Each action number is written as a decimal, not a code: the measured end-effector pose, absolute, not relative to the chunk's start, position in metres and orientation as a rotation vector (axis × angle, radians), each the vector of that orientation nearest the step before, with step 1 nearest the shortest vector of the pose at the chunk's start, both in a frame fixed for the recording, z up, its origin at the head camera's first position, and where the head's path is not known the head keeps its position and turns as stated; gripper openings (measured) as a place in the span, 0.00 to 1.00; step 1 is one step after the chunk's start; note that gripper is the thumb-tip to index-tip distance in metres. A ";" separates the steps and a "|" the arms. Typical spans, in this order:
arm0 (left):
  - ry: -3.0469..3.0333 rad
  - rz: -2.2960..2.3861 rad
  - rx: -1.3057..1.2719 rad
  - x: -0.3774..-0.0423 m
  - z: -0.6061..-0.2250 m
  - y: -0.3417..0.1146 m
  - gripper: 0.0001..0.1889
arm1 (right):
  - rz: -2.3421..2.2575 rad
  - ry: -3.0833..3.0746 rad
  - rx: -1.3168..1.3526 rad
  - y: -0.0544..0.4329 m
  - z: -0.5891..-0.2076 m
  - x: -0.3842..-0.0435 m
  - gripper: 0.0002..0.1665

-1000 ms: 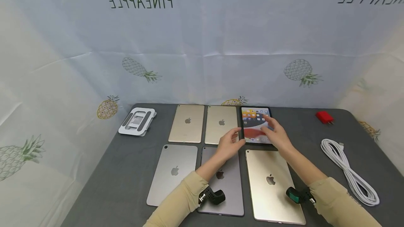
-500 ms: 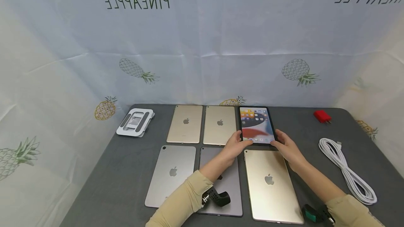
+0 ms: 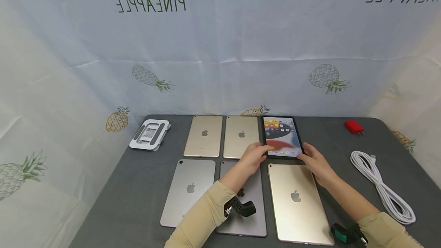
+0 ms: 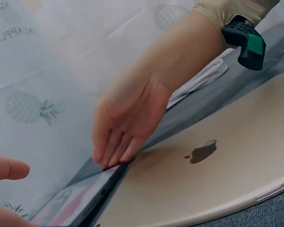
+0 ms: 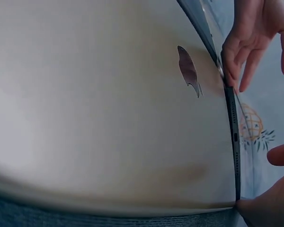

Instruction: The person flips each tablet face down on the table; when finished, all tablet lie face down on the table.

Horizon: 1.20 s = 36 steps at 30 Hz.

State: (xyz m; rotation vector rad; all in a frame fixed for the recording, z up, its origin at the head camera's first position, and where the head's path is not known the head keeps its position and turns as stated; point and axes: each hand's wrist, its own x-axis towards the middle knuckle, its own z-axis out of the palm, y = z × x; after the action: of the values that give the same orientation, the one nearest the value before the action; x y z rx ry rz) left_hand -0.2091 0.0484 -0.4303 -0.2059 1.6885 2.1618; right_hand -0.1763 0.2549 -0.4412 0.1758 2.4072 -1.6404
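Observation:
A tablet with a lit screen (image 3: pixel 282 133) lies face up at the back right of two rows of tablets. At its near right corner, my right hand (image 3: pixel 317 163) holds the edge between thumb and fingers. My left hand (image 3: pixel 250 160) is at the near left corner, one finger stretched over the lower screen. In the right wrist view the left hand's fingers (image 5: pixel 245 56) are right at the dark tablet edge (image 5: pixel 234 137), its thumb standing apart. A gold tablet (image 3: pixel 296 209) lies face down just in front; the left forearm covers part of a grey tablet (image 3: pixel 253 217).
Two smaller gold tablets, one at the back left (image 3: pixel 203 141) and one beside it (image 3: pixel 241 141), lie face down. A silver tablet (image 3: pixel 182 198) is front left. A white folding stand (image 3: pixel 149 134) stands left; a red charger plug (image 3: pixel 353 127) and coiled white cable (image 3: pixel 382 190) lie right.
Both hands were spread around the tablet's sides; the right moved from over the screen down to the near right corner. Afterwards my left finger shifted further over the screen. The tablet stays put.

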 end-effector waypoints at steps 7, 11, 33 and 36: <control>1.744 2.143 -0.175 -0.212 -0.435 0.048 0.31 | -1.672 2.367 0.141 0.253 -0.440 -0.175 0.44; 1.751 2.211 -0.153 -0.210 -0.437 0.052 0.28 | -1.677 2.331 0.164 0.247 -0.440 -0.176 0.44; 2.288 2.303 0.329 -0.201 -0.421 0.065 0.20 | -1.606 2.616 -0.005 0.207 -0.397 -0.228 0.42; 2.310 2.271 0.363 -0.200 -0.419 0.068 0.22 | -1.559 2.717 0.017 0.204 -0.388 -0.239 0.44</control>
State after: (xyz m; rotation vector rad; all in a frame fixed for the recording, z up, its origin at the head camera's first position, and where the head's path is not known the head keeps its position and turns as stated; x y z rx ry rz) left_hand -0.1998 0.0683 -0.4187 0.3627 2.3098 2.2707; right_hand -0.2391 0.2041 -0.3876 0.0167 2.7168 -1.5586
